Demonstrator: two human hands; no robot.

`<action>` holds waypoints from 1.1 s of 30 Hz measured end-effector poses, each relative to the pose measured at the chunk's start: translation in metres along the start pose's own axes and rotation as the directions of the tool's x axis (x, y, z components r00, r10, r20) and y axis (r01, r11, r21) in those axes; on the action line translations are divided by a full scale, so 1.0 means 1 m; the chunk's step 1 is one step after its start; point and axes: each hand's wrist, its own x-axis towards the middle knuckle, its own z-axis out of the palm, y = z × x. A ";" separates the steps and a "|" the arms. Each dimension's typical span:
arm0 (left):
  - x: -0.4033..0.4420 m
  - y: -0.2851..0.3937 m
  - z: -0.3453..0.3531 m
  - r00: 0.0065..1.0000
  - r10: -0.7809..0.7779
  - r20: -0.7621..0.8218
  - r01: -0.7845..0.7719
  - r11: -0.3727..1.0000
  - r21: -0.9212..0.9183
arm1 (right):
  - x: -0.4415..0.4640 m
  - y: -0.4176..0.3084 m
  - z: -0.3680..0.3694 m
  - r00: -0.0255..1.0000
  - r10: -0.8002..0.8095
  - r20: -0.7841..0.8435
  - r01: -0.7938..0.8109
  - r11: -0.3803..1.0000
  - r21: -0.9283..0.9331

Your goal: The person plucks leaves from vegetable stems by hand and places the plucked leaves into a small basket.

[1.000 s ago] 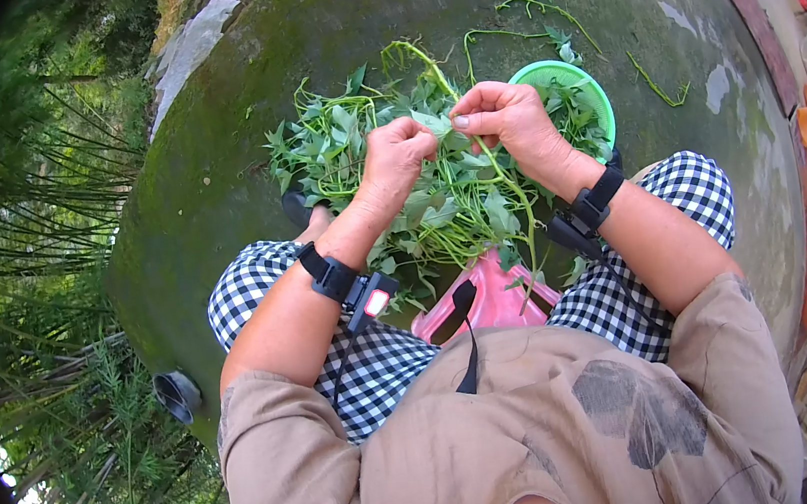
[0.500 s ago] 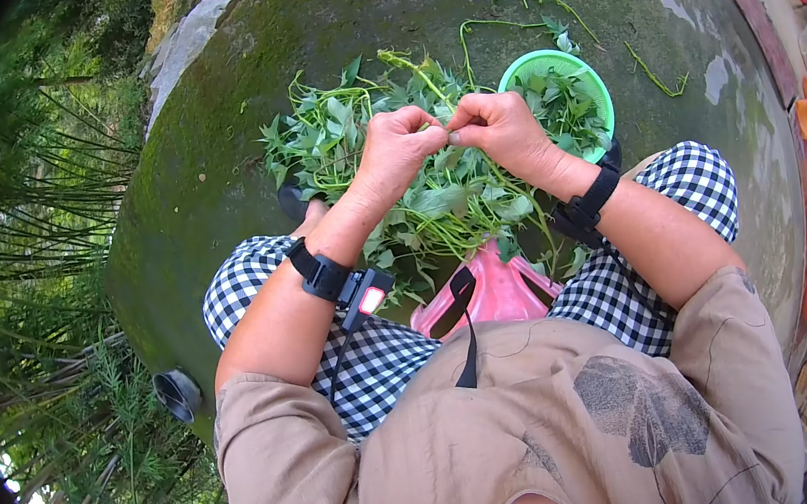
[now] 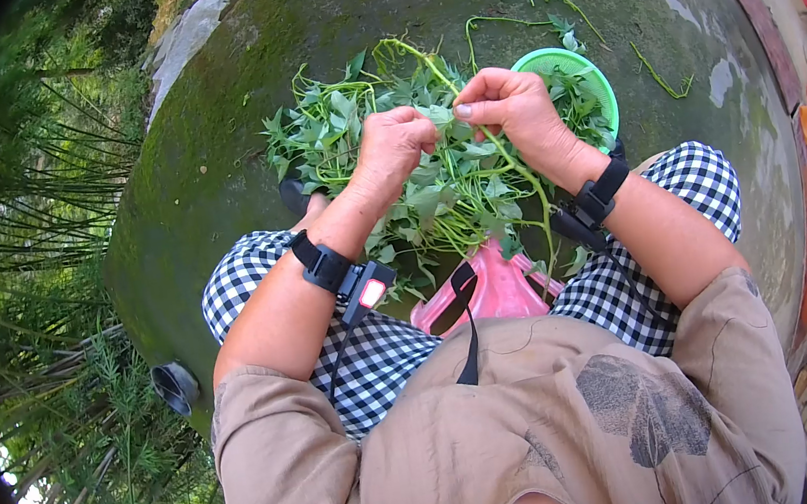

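A long, thick green vine stem (image 3: pixel 520 168) runs down across the leaf pile, passing under the fingertips of my right hand (image 3: pixel 520 119), which pinch it. My left hand (image 3: pixel 395 146) is closed just to the left, fingers curled in; what they hold, if anything, is hidden. A pale leaf (image 3: pixel 437 115) shows between the two hands. Below them spreads a heap of leafy green vines (image 3: pixel 333 125). The green plastic basket (image 3: pixel 613 95) with picked leaves stands behind my right wrist, partly covered by it.
A pink plastic stool (image 3: pixel 490 287) is between my knees, beneath the vines. Loose stems (image 3: pixel 659 79) lie on the mossy concrete (image 3: pixel 213 175) to the far right. A dark pot-like container (image 3: pixel 177 389) sits at left, beside dense plants. Assorted items line the right edge.
My hands, together at the fingertips before, have come apart; the right has moved up and right. The vine stem has shifted and now shows in full below the right hand.
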 end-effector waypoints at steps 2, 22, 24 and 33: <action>0.003 0.003 -0.009 0.998 -0.006 -0.065 0.006 1.000 -0.012 | 0.003 0.001 -0.008 1.000 0.018 -0.005 -0.018 1.000 0.011; 0.023 0.007 -0.143 0.942 -0.174 -0.288 0.050 0.919 -0.391 | -0.004 0.024 -0.056 0.964 0.259 -0.068 -0.264 0.961 -0.087; 0.024 0.006 -0.121 0.959 -0.087 -0.269 0.009 0.960 -0.279 | -0.004 0.023 -0.054 0.961 0.274 -0.037 -0.276 0.956 -0.097; 0.000 0.009 0.017 0.966 -0.094 0.240 0.024 0.960 0.279 | -0.006 0.016 -0.018 0.962 0.275 0.002 -0.275 0.961 0.025</action>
